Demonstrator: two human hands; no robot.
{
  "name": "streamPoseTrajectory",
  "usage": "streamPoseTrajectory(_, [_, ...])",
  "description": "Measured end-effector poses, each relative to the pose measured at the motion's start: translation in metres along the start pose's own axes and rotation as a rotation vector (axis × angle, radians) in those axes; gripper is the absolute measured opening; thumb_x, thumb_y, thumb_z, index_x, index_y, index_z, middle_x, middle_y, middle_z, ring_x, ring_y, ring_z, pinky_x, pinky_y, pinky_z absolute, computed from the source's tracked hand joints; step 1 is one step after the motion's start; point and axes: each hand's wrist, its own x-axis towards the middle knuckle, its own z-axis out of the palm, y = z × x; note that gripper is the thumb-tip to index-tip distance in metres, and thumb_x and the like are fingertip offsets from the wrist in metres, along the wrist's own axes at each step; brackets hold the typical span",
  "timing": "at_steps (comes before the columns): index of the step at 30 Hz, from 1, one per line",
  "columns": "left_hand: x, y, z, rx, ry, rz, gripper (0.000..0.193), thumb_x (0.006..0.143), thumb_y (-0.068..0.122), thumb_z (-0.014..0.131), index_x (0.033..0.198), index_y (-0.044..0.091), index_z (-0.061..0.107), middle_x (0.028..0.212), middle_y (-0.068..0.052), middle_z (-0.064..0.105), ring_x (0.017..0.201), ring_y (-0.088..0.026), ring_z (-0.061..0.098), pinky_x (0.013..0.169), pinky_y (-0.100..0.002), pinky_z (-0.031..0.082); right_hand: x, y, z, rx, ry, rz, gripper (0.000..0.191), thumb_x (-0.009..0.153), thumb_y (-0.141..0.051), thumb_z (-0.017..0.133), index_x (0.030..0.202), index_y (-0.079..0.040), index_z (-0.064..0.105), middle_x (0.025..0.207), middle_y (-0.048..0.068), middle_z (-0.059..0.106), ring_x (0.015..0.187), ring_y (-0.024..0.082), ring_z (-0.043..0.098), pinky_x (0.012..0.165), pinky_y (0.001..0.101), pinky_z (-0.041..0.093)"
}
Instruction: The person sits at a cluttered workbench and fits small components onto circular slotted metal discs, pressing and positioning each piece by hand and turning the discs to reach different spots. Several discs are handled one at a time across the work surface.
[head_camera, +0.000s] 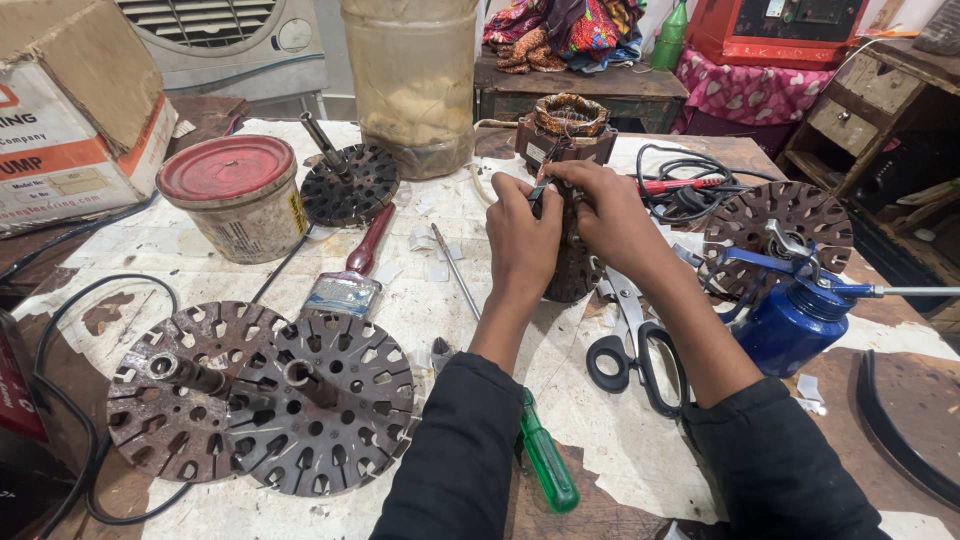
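Around our hands (565, 225), scissors (630, 345) block at five o'clock, the blue oil can (795, 320) at three, a big jar (412, 80) at eleven; bare paper lies open at eight, between brush (352, 275) and screwdriver (545, 460).

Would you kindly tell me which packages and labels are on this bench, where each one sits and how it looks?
Cardboard box: far left edge, brown flaps, white side panel with an orange band and dark print.
Tin: left of centre, round, red lid, pale printed label with a yellow patch.
Plastic jar: top centre, tall, cloudy and yellowish, no label visible.
Sticker: small, white, on the wound motor part behind the hands.
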Motion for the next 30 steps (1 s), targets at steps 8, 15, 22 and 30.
streamPoseTrajectory(8, [0.002, -0.011, 0.003, -0.14, 0.035, -0.005, 0.033, 0.092, 0.024, 0.066, 0.107, 0.0, 0.049, 0.087, -0.02, 0.067, 0.077, -0.033, 0.069, 0.072, -0.046, 0.053, 0.001, -0.004, -0.002, -0.004, -0.003, -0.013, 0.058, 0.074, 0.017, 0.049, 0.126, 0.001, 0.067, 0.128, 0.022, 0.067, 0.119, 0.041, 0.064, 0.105, 0.0448, 0.047])
streamPoseTrajectory(15, [0.009, -0.034, 0.009, -0.49, 0.027, -0.172, 0.028, 0.102, 0.023, 0.046, 0.093, 0.003, 0.064, 0.089, -0.009, 0.068, 0.083, -0.021, 0.063, 0.078, -0.035, 0.049, -0.001, -0.005, -0.001, 0.035, -0.013, 0.046, 0.056, 0.078, 0.013, 0.049, 0.129, -0.002, 0.066, 0.125, 0.02, 0.068, 0.117, 0.039, 0.065, 0.104, 0.0438, 0.046])
streamPoseTrajectory(22, [0.015, -0.044, 0.004, -0.946, -0.093, -0.677, 0.015, 0.091, 0.017, 0.059, 0.083, 0.005, 0.065, 0.07, 0.0, 0.061, 0.057, -0.012, 0.058, 0.054, -0.031, 0.048, 0.0, -0.001, 0.006, 0.202, 0.043, 0.146, 0.028, 0.097, -0.015, 0.063, 0.121, -0.006, 0.072, 0.119, 0.013, 0.072, 0.112, 0.024, 0.068, 0.099, 0.0345, 0.049])
streamPoseTrajectory(30, [0.015, -0.039, -0.001, -1.181, -0.129, -0.774, 0.01, 0.089, 0.016, 0.07, 0.091, 0.006, 0.07, 0.077, -0.003, 0.069, 0.061, -0.013, 0.067, 0.058, -0.03, 0.057, -0.001, 0.005, 0.011, 0.464, 0.053, 0.249, 0.028, 0.095, -0.015, 0.064, 0.118, -0.006, 0.075, 0.113, 0.007, 0.07, 0.104, 0.013, 0.064, 0.094, 0.0264, 0.048])
